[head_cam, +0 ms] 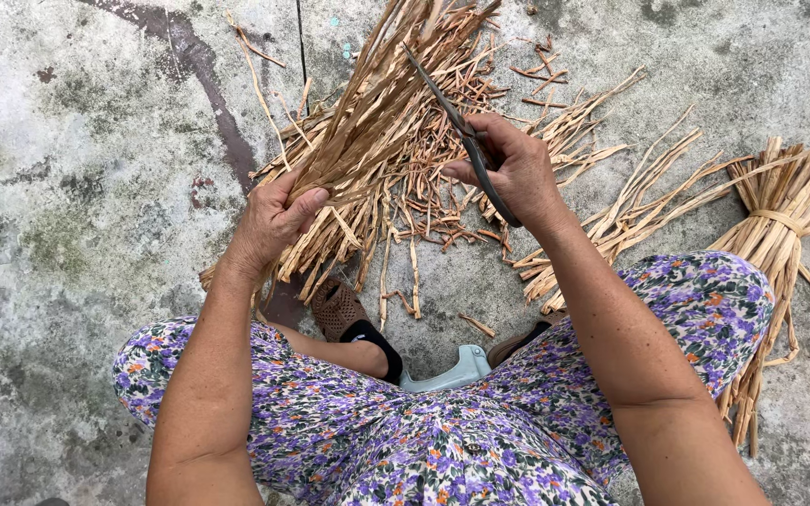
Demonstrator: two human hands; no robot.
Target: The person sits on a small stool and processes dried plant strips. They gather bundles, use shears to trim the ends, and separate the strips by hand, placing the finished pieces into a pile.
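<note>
On the ground, in front of the knees: a bundle of dry straw strips [382, 131] is held up, slanting away from the person.
Left hand: the left hand [272, 220] has its fingers wrapped tight around the low end of the bundle, likely to keep the strips together and steady.
Right hand: the right hand [508, 169] has its fingers closed through the handles of dark scissors [457, 126]; the blades lie against the bundle's right side and look nearly closed.
Under the bundle: many short cut bits [424, 211] lie in a heap on the ground, right below the scissors.
To the right: loose long strips [630, 211] fan out, and a tied bundle [780, 225] lies by the right knee, set apart from the loose ones.
Person: sits low, in flowered trousers [442, 440], with a brown sandal [339, 309] near the heap.
Ground: grey concrete floor [67, 141], rough and stained, with a dark curved mark at the far left. It looks like an outdoor spot; no walls show.
</note>
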